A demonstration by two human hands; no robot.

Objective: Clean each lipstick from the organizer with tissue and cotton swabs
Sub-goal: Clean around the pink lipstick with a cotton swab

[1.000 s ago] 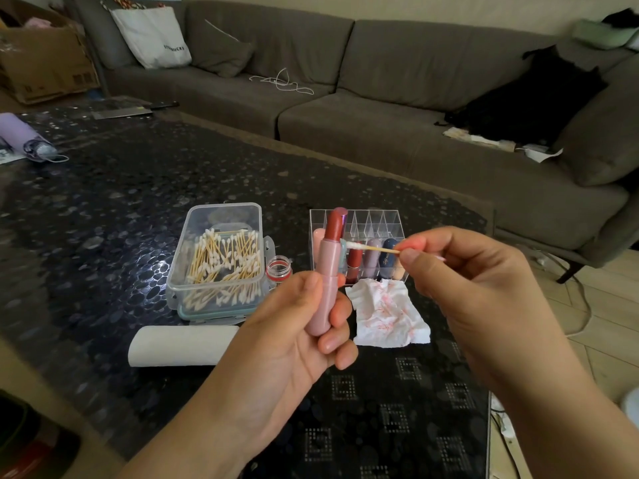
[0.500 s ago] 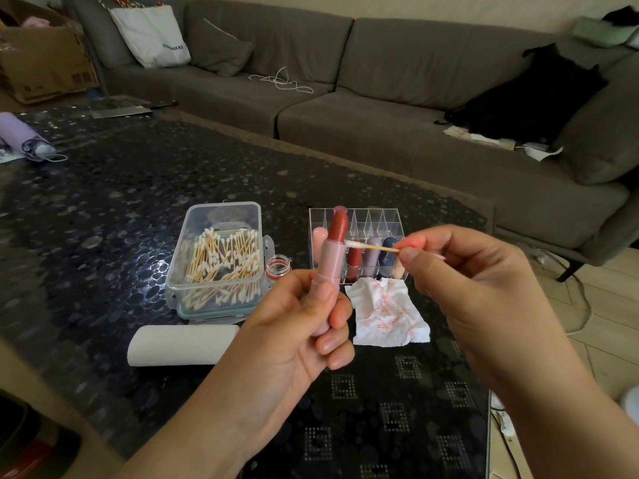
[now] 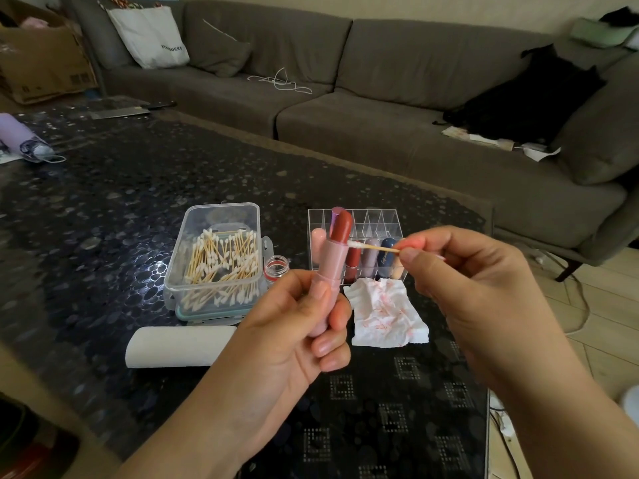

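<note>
My left hand (image 3: 297, 326) grips a pink lipstick tube (image 3: 328, 271) upright, its red bullet extended at the top. My right hand (image 3: 466, 292) pinches a cotton swab (image 3: 371, 247) by its wooden stick; the white tip touches the tube's rim just below the bullet. Behind them stands a clear acrylic organizer (image 3: 380, 219) with several lipsticks in its front row. A crumpled tissue (image 3: 383, 314) with red smears lies in front of it.
A clear box of cotton swabs (image 3: 216, 261) sits left of the organizer, with a small red-rimmed cap (image 3: 276, 267) beside it. A tissue roll (image 3: 176, 345) lies at the near left. The dark patterned table (image 3: 103, 209) fronts a grey sofa (image 3: 345, 98).
The lipstick tube has dropped slightly in my left hand's grip and shifted, and the swab tip now sits against the tube's rim.
</note>
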